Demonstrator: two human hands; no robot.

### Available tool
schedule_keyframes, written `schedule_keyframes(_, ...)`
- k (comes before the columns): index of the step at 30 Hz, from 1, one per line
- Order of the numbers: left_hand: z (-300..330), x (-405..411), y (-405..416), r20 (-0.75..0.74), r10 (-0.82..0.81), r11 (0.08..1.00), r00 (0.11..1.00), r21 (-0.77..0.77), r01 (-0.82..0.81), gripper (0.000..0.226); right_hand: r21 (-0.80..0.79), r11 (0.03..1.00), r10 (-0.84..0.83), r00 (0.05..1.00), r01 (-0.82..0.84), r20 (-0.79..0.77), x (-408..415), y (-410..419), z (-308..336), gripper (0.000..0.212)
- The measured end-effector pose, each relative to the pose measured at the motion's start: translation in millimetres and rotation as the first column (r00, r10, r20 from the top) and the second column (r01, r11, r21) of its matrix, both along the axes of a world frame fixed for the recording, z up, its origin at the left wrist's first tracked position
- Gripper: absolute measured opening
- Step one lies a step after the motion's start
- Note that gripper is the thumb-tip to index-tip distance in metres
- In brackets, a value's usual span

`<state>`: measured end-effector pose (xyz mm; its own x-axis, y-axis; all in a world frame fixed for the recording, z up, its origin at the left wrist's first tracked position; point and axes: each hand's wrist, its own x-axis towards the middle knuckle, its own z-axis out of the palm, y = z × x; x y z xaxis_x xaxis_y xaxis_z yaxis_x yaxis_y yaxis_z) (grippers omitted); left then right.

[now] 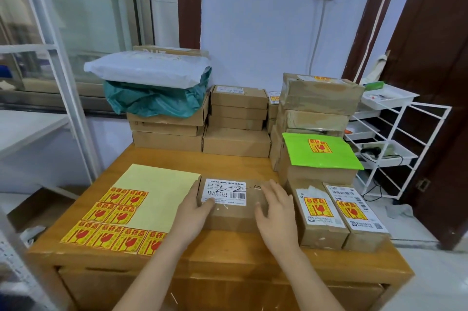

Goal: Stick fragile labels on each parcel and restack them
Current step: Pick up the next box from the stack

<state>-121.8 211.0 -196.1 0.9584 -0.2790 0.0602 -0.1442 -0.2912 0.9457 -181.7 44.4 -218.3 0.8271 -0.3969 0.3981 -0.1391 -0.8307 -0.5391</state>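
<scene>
The cardboard parcel lies flat on the wooden tabletop, front and centre, showing a white shipping label but no fragile sticker yet. The left hand rests on its left end, fingers fairly straight and touching the white label's corner; the right hand lies on its right part, fingers spread and relaxed. Neither grip closes round anything: both are wide, pressing or steadying only.

Just left of the left hand lies the yellow sticker sheet, its remaining red-and-yellow fragile labels in rows at the near end. To do this step well, I judge one hand should hold the parcel firm while the other peels a label by a corner, lays it on bare cardboard clear of the barcode, and smooths it flat.

Right of the right hand stand two labelled parcels, and beyond them a green mailer bearing a sticker. Unlabelled brown boxes are stacked further back.
</scene>
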Motion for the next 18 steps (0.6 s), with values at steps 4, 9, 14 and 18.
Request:
schedule_keyframes(4, -0.6, 0.4, 0.4, 0.107, 0.003, 0.997, 0.994, 0.070, -0.011, 0.049, -0.302, 0.953, 0.006, 0.998, -0.024, -0.058, 1.8, 11.2, 2.1, 0.045)
schedule_keyframes(9, -9.9, 19.7, 27.5, 0.216, 0.044, 0.958, 0.975, 0.267, -0.102, 0.053, -0.317, 0.945, 0.036, 0.989, -0.080, -0.142, 6.3, 11.6, -4.6, 0.060)
schedule_keyframes(14, -20.4, 42.0, 76.2, 0.389, -0.012, 0.828, 0.921, 0.520, -0.209, 0.041, -0.312, 0.944, 0.064, 0.986, -0.110, -0.152, 9.6, 0.3, -1.1, 0.075)
schedule_keyframes(18, -29.7, 52.0, 107.1, 0.322, -0.106, 0.710, 0.941, 0.687, -0.155, 0.041, -0.284, 0.948, 0.083, 0.974, -0.142, -0.211, 12.8, -7.3, 4.5, 0.068)
